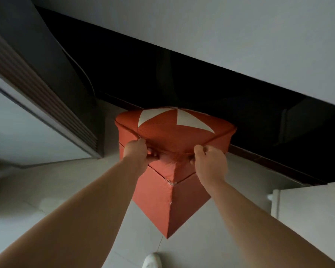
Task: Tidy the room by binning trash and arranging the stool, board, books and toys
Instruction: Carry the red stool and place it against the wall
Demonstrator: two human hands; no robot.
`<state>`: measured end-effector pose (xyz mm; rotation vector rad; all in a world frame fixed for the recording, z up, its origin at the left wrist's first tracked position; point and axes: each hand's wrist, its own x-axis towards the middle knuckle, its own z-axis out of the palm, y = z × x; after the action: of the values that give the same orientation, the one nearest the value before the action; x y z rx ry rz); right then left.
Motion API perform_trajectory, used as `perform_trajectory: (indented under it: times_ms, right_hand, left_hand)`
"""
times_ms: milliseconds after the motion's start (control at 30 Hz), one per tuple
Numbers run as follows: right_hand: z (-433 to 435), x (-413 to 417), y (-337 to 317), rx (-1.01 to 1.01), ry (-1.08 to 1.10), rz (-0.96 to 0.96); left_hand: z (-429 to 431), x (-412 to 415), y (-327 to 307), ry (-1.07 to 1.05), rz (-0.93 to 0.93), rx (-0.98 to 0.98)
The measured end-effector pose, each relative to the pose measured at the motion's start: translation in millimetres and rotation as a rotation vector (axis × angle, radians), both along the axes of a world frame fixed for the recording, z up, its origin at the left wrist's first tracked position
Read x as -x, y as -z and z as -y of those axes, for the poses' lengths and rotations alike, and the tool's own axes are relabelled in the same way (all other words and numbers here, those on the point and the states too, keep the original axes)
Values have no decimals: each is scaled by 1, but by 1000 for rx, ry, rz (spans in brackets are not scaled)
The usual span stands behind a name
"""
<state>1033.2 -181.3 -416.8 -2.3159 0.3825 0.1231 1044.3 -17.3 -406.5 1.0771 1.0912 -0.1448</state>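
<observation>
1. Stool (174, 132): a red box seat with white triangles on its soft top. It is in the middle of the frame, with one corner pointing at the person. Its far side is by the dark gap (201, 89) behind it.
2. It looks squashy on top and stiff on the sides. I think it is light.
3. The left hand (138, 151) and right hand (209, 161) both pinch the top's edge, one on each side of the near corner.
4. That edge may only lift the lid. The near corner looks a bit torn. Holding the flat sides lower down seems safer.
5. Around it are the pale floor (56, 190), a white shoe (152, 261) at the bottom middle and a white cupboard (307, 209) at the lower right.
</observation>
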Motion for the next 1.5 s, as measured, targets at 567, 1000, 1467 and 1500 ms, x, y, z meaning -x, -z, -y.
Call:
perform_trajectory:
  times_ms: [567,1000,1467,1500]
  right_hand:
    - [-8,3,46,18,-29,4]
    - [-17,23,48,-424,98,-345]
    - [29,63,121,-310,2,-334]
    - [33,60,125,-315,1,-329]
  left_hand:
    - [-5,16,59,-96,-11,70]
    - [-13,78,94,-141,-128,23]
    - [46,141,161,-154,-175,95]
    - [49,139,163,-139,-171,97]
